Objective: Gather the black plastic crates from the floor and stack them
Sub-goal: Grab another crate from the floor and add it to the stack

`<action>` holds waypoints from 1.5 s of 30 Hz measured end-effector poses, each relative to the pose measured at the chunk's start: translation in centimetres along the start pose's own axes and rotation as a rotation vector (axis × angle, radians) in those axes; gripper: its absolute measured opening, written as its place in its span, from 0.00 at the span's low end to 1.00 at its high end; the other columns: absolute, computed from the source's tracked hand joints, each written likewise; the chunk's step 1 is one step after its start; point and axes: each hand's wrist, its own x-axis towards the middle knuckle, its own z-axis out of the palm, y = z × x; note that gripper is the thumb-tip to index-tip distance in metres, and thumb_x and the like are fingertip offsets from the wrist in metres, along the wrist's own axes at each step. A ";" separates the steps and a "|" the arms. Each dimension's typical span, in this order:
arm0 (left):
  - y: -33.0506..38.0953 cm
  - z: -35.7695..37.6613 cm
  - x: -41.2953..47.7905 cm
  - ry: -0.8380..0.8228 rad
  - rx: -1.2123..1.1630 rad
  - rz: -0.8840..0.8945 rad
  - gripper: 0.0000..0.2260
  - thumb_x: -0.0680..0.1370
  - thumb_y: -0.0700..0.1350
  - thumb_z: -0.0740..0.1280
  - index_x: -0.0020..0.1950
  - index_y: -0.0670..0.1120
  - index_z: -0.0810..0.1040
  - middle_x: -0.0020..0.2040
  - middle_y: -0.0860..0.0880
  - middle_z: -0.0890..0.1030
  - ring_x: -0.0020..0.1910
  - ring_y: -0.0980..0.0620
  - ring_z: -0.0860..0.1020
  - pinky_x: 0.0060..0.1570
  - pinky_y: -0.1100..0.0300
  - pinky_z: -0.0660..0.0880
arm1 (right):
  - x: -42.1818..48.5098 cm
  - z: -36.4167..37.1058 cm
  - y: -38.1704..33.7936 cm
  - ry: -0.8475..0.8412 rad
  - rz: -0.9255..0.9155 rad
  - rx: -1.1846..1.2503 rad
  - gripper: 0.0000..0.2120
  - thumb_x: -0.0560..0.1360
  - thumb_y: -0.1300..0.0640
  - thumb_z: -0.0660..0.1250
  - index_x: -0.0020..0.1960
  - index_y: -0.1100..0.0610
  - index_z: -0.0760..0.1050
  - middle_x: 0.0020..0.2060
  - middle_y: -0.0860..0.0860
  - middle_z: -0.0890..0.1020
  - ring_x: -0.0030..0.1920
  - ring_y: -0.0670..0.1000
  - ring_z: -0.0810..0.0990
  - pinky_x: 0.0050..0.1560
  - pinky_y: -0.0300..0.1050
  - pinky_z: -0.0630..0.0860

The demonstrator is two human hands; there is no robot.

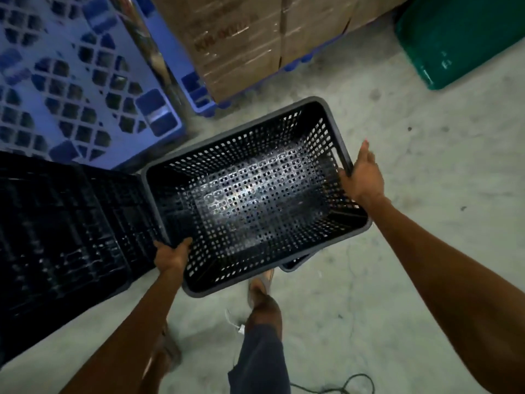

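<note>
A black perforated plastic crate (255, 194) fills the middle of the view, its open top facing me, lifted off the floor. My left hand (172, 255) grips its near-left rim. My right hand (362, 173) holds the handle slot on its right rim. Under its lower right corner the edge of another black crate (294, 264) peeks out. More black crates (65, 237) stand at the left, touching the held crate's left side.
Blue plastic pallets (71, 75) lean at the upper left. Wrapped cardboard boxes (241, 38) sit on a blue pallet at the top. A green bin (460, 38) is at the upper right. My legs and feet (261, 294) stand on the grey concrete floor, a cable (355, 383) behind.
</note>
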 end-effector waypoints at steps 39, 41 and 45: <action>13.4 -62.4 -39.0 0.193 -0.864 1.152 0.24 0.75 0.56 0.69 0.58 0.36 0.77 0.54 0.42 0.81 0.54 0.43 0.80 0.47 0.52 0.75 | -56.4 -53.4 -25.8 1.274 -0.285 0.629 0.16 0.78 0.50 0.61 0.58 0.59 0.79 0.52 0.62 0.83 0.54 0.63 0.80 0.49 0.51 0.72; 11.1 -67.4 -38.1 0.285 -0.873 1.158 0.26 0.75 0.57 0.69 0.60 0.36 0.76 0.57 0.41 0.81 0.56 0.42 0.80 0.50 0.50 0.76 | -58.2 -52.8 -29.4 1.257 -0.338 0.663 0.16 0.78 0.50 0.61 0.57 0.59 0.79 0.51 0.62 0.83 0.53 0.63 0.80 0.48 0.51 0.73; 5.0 -77.1 -35.3 0.481 -0.855 1.147 0.27 0.74 0.59 0.69 0.58 0.36 0.79 0.57 0.38 0.81 0.57 0.40 0.79 0.54 0.47 0.76 | -60.6 -49.5 -37.2 1.179 -0.444 0.766 0.16 0.78 0.49 0.61 0.58 0.58 0.80 0.52 0.60 0.84 0.54 0.62 0.81 0.50 0.52 0.75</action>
